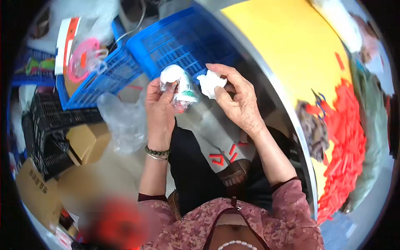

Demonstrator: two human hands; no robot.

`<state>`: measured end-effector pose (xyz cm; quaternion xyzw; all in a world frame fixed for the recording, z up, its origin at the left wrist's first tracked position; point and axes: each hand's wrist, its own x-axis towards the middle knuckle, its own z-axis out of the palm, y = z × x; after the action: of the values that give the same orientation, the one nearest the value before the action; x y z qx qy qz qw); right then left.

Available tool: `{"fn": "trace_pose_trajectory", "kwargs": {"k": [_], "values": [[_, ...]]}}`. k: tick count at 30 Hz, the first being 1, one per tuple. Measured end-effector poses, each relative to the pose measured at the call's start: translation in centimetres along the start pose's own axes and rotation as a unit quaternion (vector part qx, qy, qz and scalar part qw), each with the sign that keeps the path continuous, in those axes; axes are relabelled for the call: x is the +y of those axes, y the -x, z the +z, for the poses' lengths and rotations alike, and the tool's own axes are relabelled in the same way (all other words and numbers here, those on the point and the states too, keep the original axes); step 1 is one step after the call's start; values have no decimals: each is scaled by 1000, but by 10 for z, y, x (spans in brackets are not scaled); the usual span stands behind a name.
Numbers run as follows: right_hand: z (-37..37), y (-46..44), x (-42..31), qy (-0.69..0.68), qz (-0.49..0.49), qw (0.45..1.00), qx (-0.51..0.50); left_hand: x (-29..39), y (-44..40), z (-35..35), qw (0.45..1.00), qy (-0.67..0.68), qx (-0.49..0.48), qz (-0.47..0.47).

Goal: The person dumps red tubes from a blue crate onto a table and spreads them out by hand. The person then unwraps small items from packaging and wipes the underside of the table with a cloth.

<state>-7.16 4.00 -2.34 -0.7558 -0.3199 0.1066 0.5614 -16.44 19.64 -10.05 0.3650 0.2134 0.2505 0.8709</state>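
Observation:
In my left hand [161, 98], fingers closed round it, is a small clear plastic packet [185, 89] with green print and a white top. My right hand [237, 93], just to the right, pinches a crumpled white wad [211, 84] between thumb and fingers. A small gap separates the packet from the wad. Both hands are held up over my lap, in front of a blue crate [179, 41].
At the right a yellow table [287, 37] bears a heap of red strips [348, 137] and scissors [320, 104]. A black crate [50, 129], a cardboard box [89, 141] and clear plastic bags [125, 121] stand at the left. Red pieces [216, 159] lie on the floor.

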Motion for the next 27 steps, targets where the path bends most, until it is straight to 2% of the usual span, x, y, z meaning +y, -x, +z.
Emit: {"fn": "trace_pose_trajectory", "kwargs": {"k": [1,2,4,6,8,10,14,16,17,20,24,27], "values": [[-13,6,-10,-10,-26,1000,6,0,5,20,1000,-8,-20,15],[-32,15,-32,20,-15,1000,2,1,12,39,999,-16,-40,30],[-64,34,-43,86,-61,994,28,-3,27,73,994,-33,-95,38],[-92,51,-59,102,-104,983,108,-8,40,107,988,-54,-138,47],[-121,69,-65,132,-97,972,168,-10,59,142,982,-59,-176,33],[-148,89,-69,170,-113,959,194,-18,73,171,975,-60,-213,32],[-184,127,-71,197,-106,954,198,-41,93,216,970,-83,-222,57],[-192,137,-69,186,-100,955,209,-44,104,234,969,-72,-233,39],[-194,140,-62,122,-95,958,240,-49,106,244,968,-69,-239,46],[-214,149,-59,159,-142,939,269,-65,114,267,961,-64,-264,47],[-235,157,-69,316,-32,933,169,-79,123,285,953,-90,-286,33],[-248,160,-55,401,-37,906,134,-75,121,281,936,-137,-323,-37]]}}
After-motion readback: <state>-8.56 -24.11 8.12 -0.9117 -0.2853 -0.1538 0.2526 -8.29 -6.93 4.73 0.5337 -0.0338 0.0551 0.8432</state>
